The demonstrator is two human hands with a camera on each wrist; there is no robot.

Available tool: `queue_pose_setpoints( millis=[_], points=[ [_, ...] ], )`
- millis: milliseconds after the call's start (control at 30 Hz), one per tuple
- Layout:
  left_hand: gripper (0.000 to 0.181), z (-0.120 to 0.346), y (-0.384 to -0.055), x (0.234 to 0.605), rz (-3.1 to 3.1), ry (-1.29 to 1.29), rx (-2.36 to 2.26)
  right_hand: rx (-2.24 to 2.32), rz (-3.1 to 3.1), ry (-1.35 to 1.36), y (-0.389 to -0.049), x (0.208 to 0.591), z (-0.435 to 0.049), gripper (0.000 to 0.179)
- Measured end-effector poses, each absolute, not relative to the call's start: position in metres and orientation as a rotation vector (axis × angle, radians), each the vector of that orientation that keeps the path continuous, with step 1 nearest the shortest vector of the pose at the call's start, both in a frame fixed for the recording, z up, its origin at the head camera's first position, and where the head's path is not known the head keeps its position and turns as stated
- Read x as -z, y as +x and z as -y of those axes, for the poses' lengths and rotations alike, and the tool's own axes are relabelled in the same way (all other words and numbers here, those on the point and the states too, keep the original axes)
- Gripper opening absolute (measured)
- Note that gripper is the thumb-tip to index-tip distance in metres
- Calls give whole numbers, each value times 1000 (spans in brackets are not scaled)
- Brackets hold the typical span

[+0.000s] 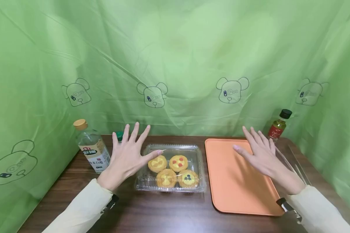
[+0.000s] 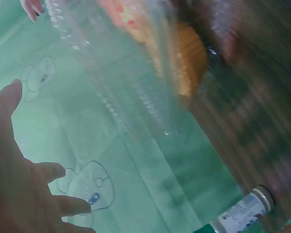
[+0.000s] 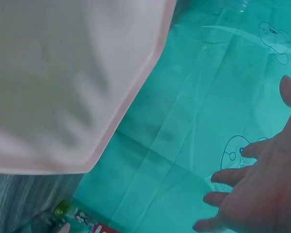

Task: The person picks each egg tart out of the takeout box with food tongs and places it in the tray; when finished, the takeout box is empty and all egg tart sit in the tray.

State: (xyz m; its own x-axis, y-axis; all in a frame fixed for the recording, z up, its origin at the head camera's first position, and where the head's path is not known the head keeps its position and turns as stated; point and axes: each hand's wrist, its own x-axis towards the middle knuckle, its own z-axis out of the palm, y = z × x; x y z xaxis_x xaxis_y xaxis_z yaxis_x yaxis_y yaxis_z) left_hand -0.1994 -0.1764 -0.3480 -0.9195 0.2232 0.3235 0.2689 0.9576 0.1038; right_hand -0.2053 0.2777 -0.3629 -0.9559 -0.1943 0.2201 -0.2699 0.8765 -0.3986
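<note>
My left hand is raised with its fingers spread, between a large vinegar bottle and a clear plastic box. Inside the box lie several egg tarts, some with red or dark toppings. The left wrist view shows the same hand holding nothing, with the box and tarts above. My right hand, fingers straight and apart, hovers over an orange tray. In the right wrist view this hand is also free of any object, beside the tray.
Right of the tray lie metal tongs, partly hidden by the right arm. A small oil bottle with a black cap stands at the back right. Behind the left hand is a green-capped jar. Green cloth encloses the dark wooden table.
</note>
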Motion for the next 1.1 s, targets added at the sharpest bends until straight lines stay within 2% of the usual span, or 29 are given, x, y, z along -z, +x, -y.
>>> queue_pose_setpoints(
  millis=[433, 867, 1100],
  points=[
    [102, 146, -177, 336, 2717, -454, 322, -1423, 2836, 461, -197, 354, -275, 73],
    [98, 119, -155, 335, 2608, -584, 471, -2218, 2248, 536, -185, 378, -247, 52],
    [96, 103, -149, 342, 2501, -688, 632, -2488, 2060, 573, -183, 396, -245, 48]
  ],
)
